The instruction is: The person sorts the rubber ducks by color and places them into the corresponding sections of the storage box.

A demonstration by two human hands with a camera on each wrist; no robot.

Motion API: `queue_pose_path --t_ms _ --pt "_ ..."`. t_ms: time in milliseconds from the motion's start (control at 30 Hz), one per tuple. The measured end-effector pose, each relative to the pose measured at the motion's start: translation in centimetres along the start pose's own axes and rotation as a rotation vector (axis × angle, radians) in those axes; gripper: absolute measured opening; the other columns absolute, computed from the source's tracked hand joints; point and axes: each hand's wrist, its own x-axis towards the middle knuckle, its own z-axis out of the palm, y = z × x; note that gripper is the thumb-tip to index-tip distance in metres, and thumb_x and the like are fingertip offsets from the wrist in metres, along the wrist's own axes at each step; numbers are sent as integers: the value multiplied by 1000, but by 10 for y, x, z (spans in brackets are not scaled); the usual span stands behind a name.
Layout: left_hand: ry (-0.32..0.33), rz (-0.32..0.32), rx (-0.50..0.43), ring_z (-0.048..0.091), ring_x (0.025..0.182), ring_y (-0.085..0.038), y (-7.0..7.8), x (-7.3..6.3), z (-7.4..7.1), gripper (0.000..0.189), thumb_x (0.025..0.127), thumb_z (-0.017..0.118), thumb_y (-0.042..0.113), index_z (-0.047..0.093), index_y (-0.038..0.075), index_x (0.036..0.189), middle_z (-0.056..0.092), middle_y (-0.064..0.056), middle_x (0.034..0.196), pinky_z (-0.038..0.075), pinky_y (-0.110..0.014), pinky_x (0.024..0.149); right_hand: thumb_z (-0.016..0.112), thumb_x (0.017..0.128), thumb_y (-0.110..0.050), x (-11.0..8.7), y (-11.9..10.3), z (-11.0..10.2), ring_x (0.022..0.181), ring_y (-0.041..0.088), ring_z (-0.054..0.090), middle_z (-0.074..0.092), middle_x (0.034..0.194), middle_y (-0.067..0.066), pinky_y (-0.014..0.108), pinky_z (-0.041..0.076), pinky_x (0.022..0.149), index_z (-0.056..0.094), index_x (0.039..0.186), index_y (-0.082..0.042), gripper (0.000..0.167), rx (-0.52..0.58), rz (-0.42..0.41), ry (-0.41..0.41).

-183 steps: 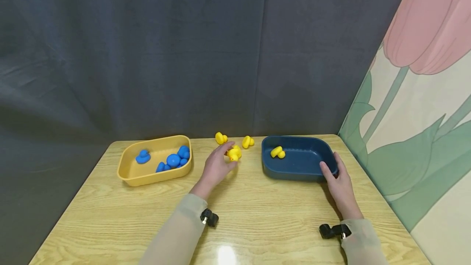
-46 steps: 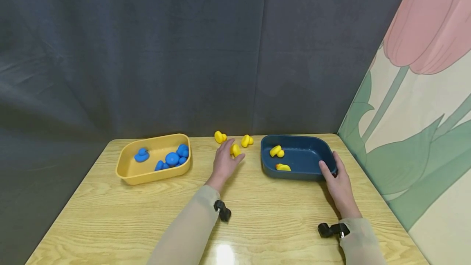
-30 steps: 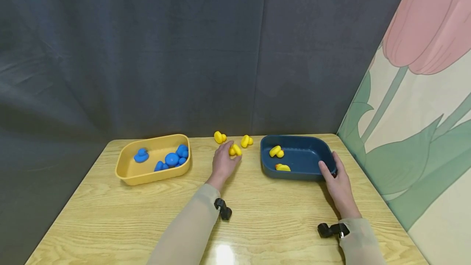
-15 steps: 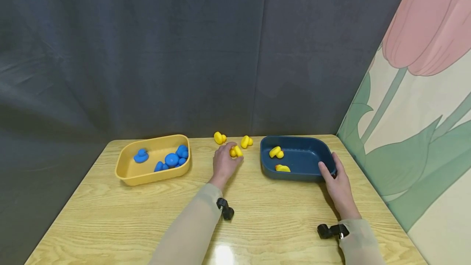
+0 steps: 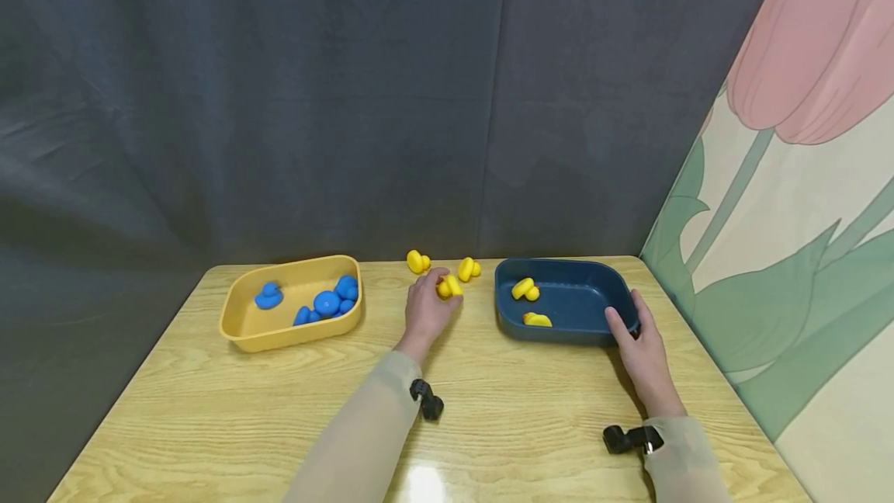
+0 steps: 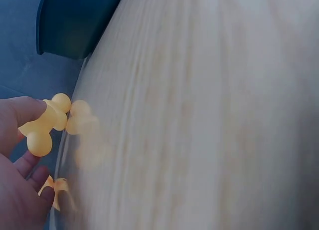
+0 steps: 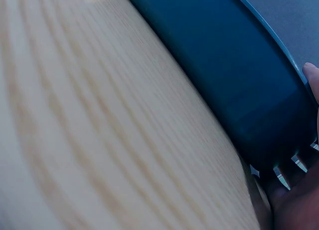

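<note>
In the head view my left hand (image 5: 427, 307) pinches a yellow rubber duck (image 5: 453, 286) at the table's middle, thumb on one side and fingers on the other. The left wrist view shows the thumb against the same duck (image 6: 39, 142). Two more yellow rubber ducks lie behind it, one farther left (image 5: 415, 261) and one farther right (image 5: 467, 268). My right hand (image 5: 646, 355) grips the right end of a dark blue bin (image 5: 567, 334), thumb at the rim. Inside the bin, a yellow duck (image 5: 522, 288) lies toward the back left and another (image 5: 537, 320) by the front wall.
A yellow bin (image 5: 268, 342) stands at the left with several blue rubber ducks (image 5: 326, 303) clustered at its right end. One blue duck (image 5: 268, 296) sits apart toward its left. A dark curtain (image 5: 349, 99) hangs behind the wooden table (image 5: 524, 418).
Since the oldest frame, a second yellow duck has come to lie in the blue bin. My left hand has closed on another duck, which has turned. The right hand stays put.
</note>
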Motion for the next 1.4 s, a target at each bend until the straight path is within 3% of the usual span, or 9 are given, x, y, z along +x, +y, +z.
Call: queue_pose_path --t_ms 200,433,767,1067,1400 --pt "13 32 -54 57 129 -38 8 -2 -2 59 94 90 13 65 6 148 69 -15 138 52 -52 108 56 115 -52 2 3 0 169 42 3 2 185 13 71 12 131 5 180 -19 90 -5 8 -7" --pt "23 102 -82 58 127 -36 27 -4 -2 58 93 91 16 66 6 144 70 -14 135 52 -51 107 56 114 -53 2 2 0 169 42 3 3 185 13 71 13 131 5 180 -19 90 -9 7 -2" --pt "-50 153 -106 56 128 -31 54 -11 9 59 96 90 23 65 10 148 68 -7 138 52 -46 107 57 114 -54 0 -2 0 169 42 4 4 185 13 70 13 131 6 180 -18 91 7 8 6" --pt "-92 204 -89 55 132 -28 63 -17 24 55 99 87 27 65 10 147 67 -5 141 50 -48 112 58 114 -53 0 -2 1 169 41 4 5 185 14 69 13 132 7 180 -16 91 9 -2 10" --pt "-156 249 -80 47 151 -31 65 -21 32 65 103 82 36 58 15 159 58 -2 161 42 -54 123 58 114 -52 -2 -2 0 169 41 4 5 185 14 69 13 132 7 180 -17 91 17 4 10"
